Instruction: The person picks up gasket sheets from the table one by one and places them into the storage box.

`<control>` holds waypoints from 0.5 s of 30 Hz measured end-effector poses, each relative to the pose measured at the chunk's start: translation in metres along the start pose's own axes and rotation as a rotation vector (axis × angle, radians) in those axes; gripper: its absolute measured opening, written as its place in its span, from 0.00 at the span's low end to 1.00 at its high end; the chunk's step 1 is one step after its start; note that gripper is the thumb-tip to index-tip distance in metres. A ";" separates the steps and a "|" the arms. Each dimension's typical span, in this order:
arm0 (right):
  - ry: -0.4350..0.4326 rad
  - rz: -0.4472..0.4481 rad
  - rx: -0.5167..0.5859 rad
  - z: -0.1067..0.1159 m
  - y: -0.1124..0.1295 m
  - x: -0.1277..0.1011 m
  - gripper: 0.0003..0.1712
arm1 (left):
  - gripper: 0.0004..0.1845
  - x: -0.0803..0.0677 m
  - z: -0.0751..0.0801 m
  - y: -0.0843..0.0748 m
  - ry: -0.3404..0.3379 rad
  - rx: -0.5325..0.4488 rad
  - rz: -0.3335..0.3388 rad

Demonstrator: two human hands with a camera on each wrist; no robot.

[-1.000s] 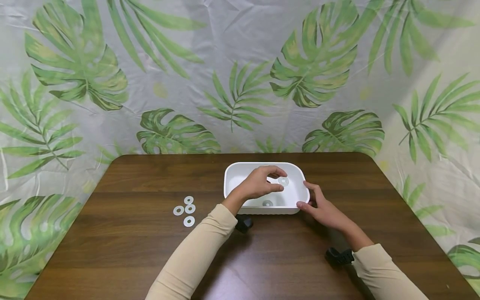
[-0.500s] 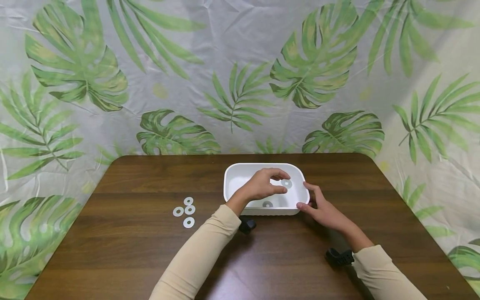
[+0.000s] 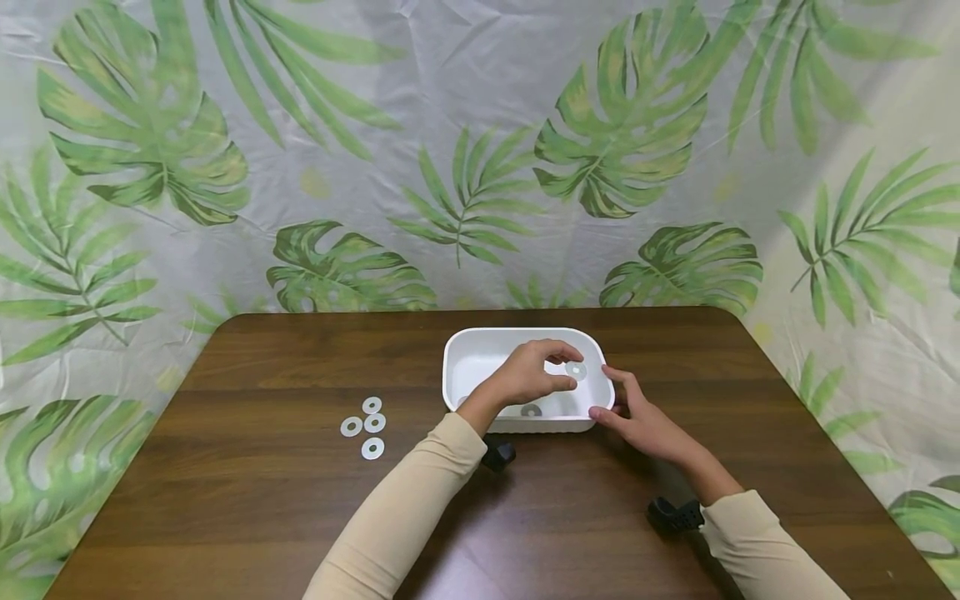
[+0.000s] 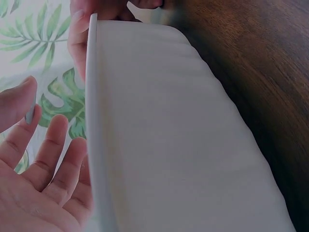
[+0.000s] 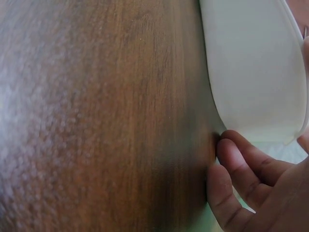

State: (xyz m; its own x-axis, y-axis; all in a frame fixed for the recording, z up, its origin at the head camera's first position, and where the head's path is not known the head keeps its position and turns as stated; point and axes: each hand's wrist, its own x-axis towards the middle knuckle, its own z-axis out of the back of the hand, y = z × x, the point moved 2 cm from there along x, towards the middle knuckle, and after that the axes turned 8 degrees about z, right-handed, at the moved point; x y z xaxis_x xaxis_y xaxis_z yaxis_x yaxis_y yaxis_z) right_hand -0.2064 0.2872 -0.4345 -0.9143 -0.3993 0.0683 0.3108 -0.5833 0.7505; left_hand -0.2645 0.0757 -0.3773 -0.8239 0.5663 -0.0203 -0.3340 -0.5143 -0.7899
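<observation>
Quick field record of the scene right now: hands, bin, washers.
left hand: over the white bin, pinching a washer
right hand: fingers on the bin's right near corner
in bin: one washer on the floor
on table: four washers in a cluster left of the bin
backdrop: leaf-print cloth

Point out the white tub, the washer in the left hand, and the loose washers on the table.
white tub (image 3: 480,354), head view, bare inner floor.
held washer (image 3: 576,371), head view, its flat face.
loose washers (image 3: 372,424), head view, middle of the cluster.

Washers (image 3: 367,425) left of tub (image 3: 480,350)
</observation>
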 end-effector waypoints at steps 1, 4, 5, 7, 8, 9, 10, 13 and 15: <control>-0.002 -0.005 0.001 0.000 0.000 0.000 0.44 | 0.19 0.000 0.000 0.000 0.001 0.006 0.003; 0.001 -0.004 0.001 0.000 0.000 0.000 0.45 | 0.22 -0.001 -0.001 0.001 0.010 0.032 0.023; 0.002 -0.004 0.002 0.000 0.000 0.000 0.45 | 0.23 -0.001 0.000 0.001 0.013 0.043 0.030; 0.006 -0.007 0.003 0.000 0.000 0.000 0.45 | 0.25 -0.003 0.002 0.002 0.006 0.059 0.037; 0.008 -0.007 0.008 0.000 0.000 0.000 0.45 | 0.25 -0.004 0.003 0.002 -0.001 0.061 0.037; 0.008 -0.009 0.011 0.000 0.000 0.000 0.45 | 0.25 -0.006 0.006 0.001 -0.009 0.061 0.034; 0.008 -0.012 0.012 0.000 0.001 0.000 0.45 | 0.25 -0.008 0.009 0.001 -0.019 0.058 0.030; 0.005 -0.010 0.010 0.000 0.002 0.000 0.46 | 0.22 -0.016 0.021 -0.001 -0.048 0.030 0.004; 0.001 -0.008 0.004 0.001 0.002 0.000 0.46 | 0.20 -0.024 0.031 0.000 -0.060 0.015 -0.007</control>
State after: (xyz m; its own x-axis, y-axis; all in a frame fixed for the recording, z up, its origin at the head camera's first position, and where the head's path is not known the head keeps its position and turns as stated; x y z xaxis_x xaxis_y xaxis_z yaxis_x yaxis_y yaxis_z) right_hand -0.2061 0.2862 -0.4323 -0.9164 -0.3954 0.0616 0.3025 -0.5835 0.7536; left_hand -0.2586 0.0423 -0.3577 -0.8473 0.5305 0.0229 -0.3467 -0.5200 -0.7806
